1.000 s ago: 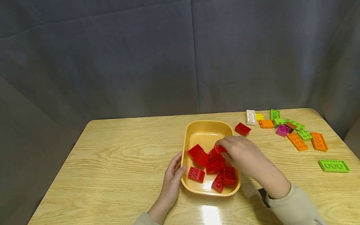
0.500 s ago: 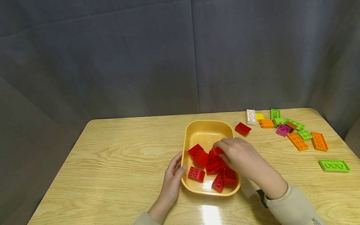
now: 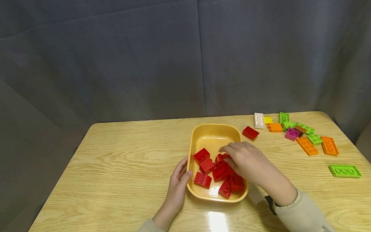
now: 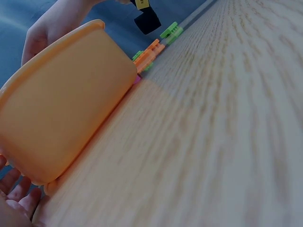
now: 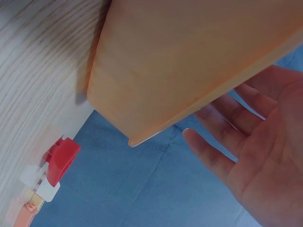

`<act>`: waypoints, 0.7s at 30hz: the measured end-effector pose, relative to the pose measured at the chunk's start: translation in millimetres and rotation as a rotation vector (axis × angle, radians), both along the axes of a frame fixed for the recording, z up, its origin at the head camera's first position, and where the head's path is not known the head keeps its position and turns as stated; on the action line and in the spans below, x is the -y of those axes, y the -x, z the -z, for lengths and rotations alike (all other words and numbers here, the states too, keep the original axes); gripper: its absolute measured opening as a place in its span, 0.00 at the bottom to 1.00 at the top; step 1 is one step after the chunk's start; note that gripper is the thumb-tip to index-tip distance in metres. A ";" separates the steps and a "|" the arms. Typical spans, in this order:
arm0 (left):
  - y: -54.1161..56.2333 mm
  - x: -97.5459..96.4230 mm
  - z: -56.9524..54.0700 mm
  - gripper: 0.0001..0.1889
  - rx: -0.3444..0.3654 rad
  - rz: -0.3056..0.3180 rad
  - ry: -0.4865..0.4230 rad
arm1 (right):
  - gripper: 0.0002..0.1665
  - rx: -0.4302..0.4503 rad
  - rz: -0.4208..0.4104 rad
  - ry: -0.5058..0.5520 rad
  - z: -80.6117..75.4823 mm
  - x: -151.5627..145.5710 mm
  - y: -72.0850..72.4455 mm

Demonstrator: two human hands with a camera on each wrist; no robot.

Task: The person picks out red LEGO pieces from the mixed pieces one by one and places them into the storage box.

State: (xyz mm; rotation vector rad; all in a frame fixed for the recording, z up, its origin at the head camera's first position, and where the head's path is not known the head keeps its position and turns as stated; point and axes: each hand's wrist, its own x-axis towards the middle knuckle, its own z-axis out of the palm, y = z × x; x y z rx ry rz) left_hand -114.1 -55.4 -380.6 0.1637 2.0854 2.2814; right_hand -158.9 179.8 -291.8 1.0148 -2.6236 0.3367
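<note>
A yellow plastic tub [image 3: 213, 131] stands on the table with several red toy building bricks [image 3: 202, 180] in its near half. At its left wall, my left hand [image 3: 177, 185] grips the tub, thumb on the rim and fingers on the outside. Reaching over the right rim, my right hand [image 3: 246, 159] has its thumb and fingers parted above a red brick [image 3: 221, 158], which the hand partly covers. In the right wrist view the fingers of the right hand [image 5: 265, 137] look loosely extended and dip behind the rim.
Just beyond the tub's far right corner lies a loose red brick [image 3: 250, 132]. Farther right are a white brick [image 3: 259, 120], an orange plate [image 3: 306, 146], a purple brick [image 3: 291, 134] and several others. A long green plate [image 3: 345, 171] lies near the right edge. A dark curtain [image 3: 145, 64] hangs behind.
My right hand has moved slightly left and lower, and the red brick at its fingertips now sits lower among the others. One red brick left of it shifted slightly. My left hand stays put.
</note>
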 end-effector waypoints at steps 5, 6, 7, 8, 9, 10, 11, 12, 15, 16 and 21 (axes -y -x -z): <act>-0.2 0.2 -0.2 0.27 0.001 0.001 0.002 | 0.17 -0.001 0.000 -0.002 0.3 0.1 -0.1; -0.1 0.2 -0.3 0.27 0.001 0.001 0.003 | 0.17 0.000 0.000 -0.002 0.3 0.1 -0.1; -0.1 0.2 -0.4 0.27 0.000 0.000 0.005 | 0.17 0.000 -0.001 -0.001 0.2 0.1 -0.1; 0.0 0.1 -0.5 0.27 -0.001 0.000 0.006 | 0.17 0.000 -0.002 0.000 0.1 0.1 -0.1; -0.1 0.1 -0.5 0.27 -0.002 -0.001 0.007 | 0.17 0.002 -0.002 0.001 0.0 0.1 -0.2; -0.1 0.0 -0.6 0.27 -0.002 -0.002 0.009 | 0.17 0.003 -0.001 0.002 -0.2 0.0 -0.3; -0.1 0.0 -0.6 0.27 -0.002 -0.002 0.010 | 0.17 0.004 -0.001 0.003 -0.3 -0.1 -0.2; -0.2 0.0 -0.6 0.28 -0.001 -0.002 0.011 | 0.17 0.005 0.000 0.004 -0.6 -0.2 -0.4; -0.4 0.0 -0.7 0.28 0.003 -0.003 0.014 | 0.17 0.000 -0.004 0.011 -1.1 -0.7 0.1; -0.3 -0.1 -0.7 0.28 0.003 -0.004 0.015 | 0.16 -0.007 -0.007 0.015 -1.1 -1.0 0.4; -0.3 -0.2 -0.6 0.28 0.002 -0.007 0.019 | 0.16 -0.048 -0.025 0.031 -0.7 -3.2 2.7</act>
